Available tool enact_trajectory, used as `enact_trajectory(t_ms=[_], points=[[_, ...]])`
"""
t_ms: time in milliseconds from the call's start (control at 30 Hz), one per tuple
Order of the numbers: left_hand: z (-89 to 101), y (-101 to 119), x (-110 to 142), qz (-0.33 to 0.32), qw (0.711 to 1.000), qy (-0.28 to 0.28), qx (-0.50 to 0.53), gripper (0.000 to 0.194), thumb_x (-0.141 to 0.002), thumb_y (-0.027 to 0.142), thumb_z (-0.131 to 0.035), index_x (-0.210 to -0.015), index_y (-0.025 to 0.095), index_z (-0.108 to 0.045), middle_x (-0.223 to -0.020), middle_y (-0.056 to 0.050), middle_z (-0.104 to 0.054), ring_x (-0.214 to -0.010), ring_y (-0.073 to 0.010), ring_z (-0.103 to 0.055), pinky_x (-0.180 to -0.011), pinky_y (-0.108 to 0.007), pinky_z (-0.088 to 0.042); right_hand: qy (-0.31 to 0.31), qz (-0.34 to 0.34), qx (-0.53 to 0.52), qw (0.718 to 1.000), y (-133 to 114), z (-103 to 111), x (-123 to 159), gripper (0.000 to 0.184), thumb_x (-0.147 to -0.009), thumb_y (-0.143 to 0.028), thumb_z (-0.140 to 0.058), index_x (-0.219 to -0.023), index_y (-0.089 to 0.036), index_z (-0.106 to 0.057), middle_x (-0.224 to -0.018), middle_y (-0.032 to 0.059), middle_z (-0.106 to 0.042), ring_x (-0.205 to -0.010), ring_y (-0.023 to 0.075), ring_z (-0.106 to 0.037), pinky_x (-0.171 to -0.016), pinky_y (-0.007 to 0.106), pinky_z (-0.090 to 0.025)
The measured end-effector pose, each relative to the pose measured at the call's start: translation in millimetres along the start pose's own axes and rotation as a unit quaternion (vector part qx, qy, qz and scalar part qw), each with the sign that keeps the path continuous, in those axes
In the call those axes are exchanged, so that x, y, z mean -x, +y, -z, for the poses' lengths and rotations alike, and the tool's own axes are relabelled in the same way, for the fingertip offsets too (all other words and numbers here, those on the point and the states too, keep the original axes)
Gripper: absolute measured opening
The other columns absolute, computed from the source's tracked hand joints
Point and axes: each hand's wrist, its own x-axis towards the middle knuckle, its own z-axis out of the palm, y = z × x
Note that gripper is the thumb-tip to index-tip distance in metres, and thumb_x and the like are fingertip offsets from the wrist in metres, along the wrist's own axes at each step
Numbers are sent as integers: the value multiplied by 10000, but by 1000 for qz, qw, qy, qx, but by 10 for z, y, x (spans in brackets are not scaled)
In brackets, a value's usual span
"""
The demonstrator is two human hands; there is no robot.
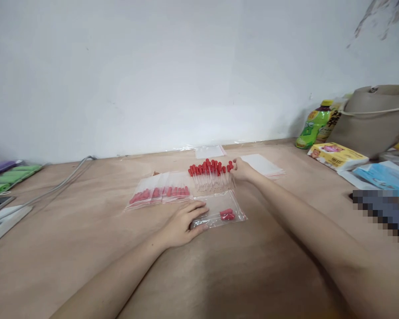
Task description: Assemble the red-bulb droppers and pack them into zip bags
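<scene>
My left hand lies with its fingers apart on the left part of a clear zip-lock bag. A few red dropper bulbs show in the right part of this bag. Beyond it is a cluster of droppers with red bulbs and thin clear stems, bulbs pointing to the wall. My right hand pinches the red bulb of a dropper at the cluster's right edge. To the left, overlapping zip-lock bags hold several red-bulbed pieces.
Flat zip-lock bags are stacked right of the droppers, and another bag lies by the wall. At right stand a green bottle, a yellow tissue pack and a grey bag. A cable and green rolls are at left.
</scene>
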Motion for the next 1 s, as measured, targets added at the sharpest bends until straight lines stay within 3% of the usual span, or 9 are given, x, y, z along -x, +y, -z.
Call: enact_trajectory(t_ms=[100, 233, 400, 600, 767, 1000], points=[[-6, -8, -1, -4, 1000, 4, -3, 428, -839, 386, -488, -1239, 233, -478, -1319, -79, -440, -1204, -231, -416, -1007, -413, -355, 24, 21, -117, 993, 74, 35, 227, 614, -757, -235, -470, -1307, -131, -216, -710, 0, -574, -571, 117, -555, -535, 217, -435], [-11, -17, -7, -8, 1000, 3, 2, 426, -842, 382, -483, -1241, 233, -475, -1322, -80, -435, -1200, -228, -419, -1009, -406, -354, 68, 5, -308, 949, 191, -4, 635, 762, -745, -282, -463, -1353, -216, -9, -663, -69, -473, -459, 102, -528, -440, 224, -443], [-7, -9, -6, 2, 1000, -8, 0, 439, -847, 399, -469, -1254, 235, -454, -1337, -77, -415, -1212, -224, -404, -1011, -404, -347, 85, -55, -384, 918, 183, -103, 945, 700, -705, -332, -529, -1267, -205, -132, -611, -84, -482, -480, 125, -570, -487, 269, -508], [-7, 2, 6, 5, 1000, 4, -4, 527, -845, 403, -472, -1323, 226, -339, -1334, -70, -424, -1221, -223, -390, -1023, -403, -328, -2, -72, -486, 871, 129, -135, 1052, 464, -690, -419, -563, -998, -241, -265, -705, -45, -552, -617, 144, -630, -646, 332, -537], [-4, 5, 6, 5, 1000, 0, -13, 515, -849, 406, -462, -1317, 226, -343, -1331, -66, -428, -1217, -219, -393, -1015, -394, -336, -60, -62, -443, 893, 273, -60, 1072, 377, -697, -478, -550, -909, -206, -398, -800, 8, -587, -605, 113, -597, -602, 289, -496], [6, 19, -1, 14, 1000, -8, -17, 517, -851, 428, -450, -1318, 231, -345, -1335, -65, -424, -1218, -220, -390, -1013, -396, -338, -128, 56, -285, 948, 300, 1, 1052, 287, -692, -423, -594, -830, -172, -598, -682, -2, -586, -582, 105, -497, -553, 251, -394]])
